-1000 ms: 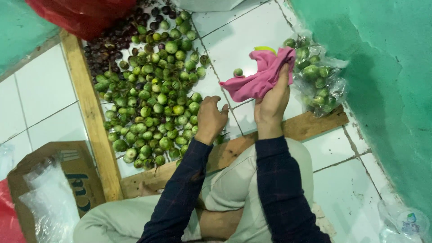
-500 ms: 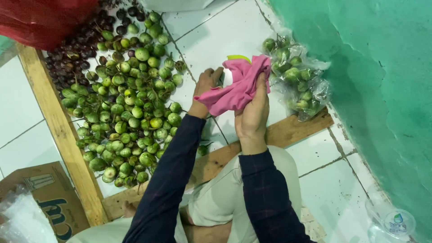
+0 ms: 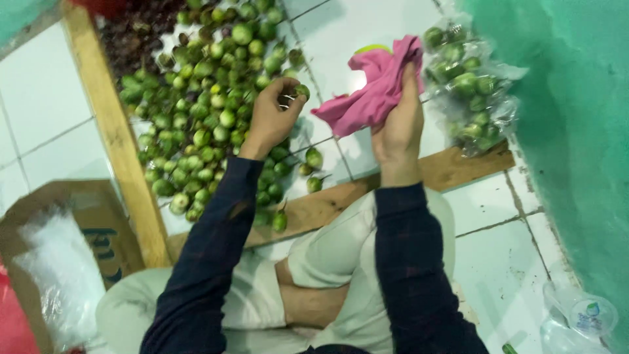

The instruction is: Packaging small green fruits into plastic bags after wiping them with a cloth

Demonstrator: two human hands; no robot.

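Note:
My left hand (image 3: 272, 118) is raised over the pile and pinches one small round green fruit (image 3: 301, 90) between its fingertips. My right hand (image 3: 400, 128) grips a crumpled pink cloth (image 3: 370, 92), held up just right of that fruit. Below and left of both hands lies a large heap of small green fruits (image 3: 209, 124) on white floor tiles, with darker brownish ones (image 3: 134, 49) at its far edge. A yellow-green thing (image 3: 371, 48) peeks out behind the cloth.
Wooden planks (image 3: 118, 144) fence the heap on the left and along the near side (image 3: 458, 167). A clear plastic bag of green fruits (image 3: 468, 88) rests against the green wall (image 3: 576, 131). A cardboard box (image 3: 78, 210) with clear plastic sits at lower left. A plastic cup (image 3: 583, 321) stands at lower right.
My left hand has left the cloth and now holds a single green fruit up from the pile. My right hand keeps the pink cloth raised.

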